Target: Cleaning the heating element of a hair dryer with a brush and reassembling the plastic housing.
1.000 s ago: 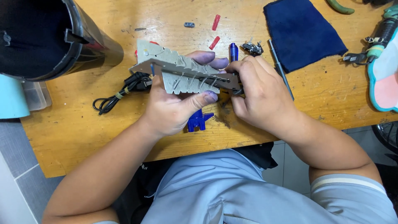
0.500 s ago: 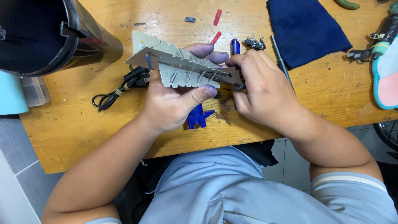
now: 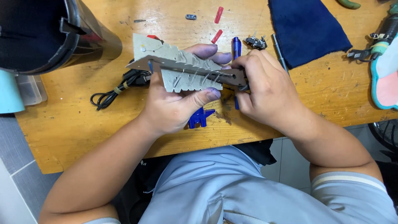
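Grey finned plate (image 3: 186,70) tilted slightly | left hand (image 3: 178,103), right hand (image 3: 265,89) fingers clamp it

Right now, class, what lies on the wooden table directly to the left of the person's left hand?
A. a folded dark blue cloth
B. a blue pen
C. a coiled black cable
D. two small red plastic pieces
C: the coiled black cable lies on the wooden table just left of the left hand, which holds the grey serrated metal piece.

Left hand (image 3: 178,103): I have it palm up, fingers curled over, thumb pressed flat across.
Right hand (image 3: 265,89): knuckles up, fingers pinched closed at its left edge.
Forearms: both angled inward, hands nearly touching.
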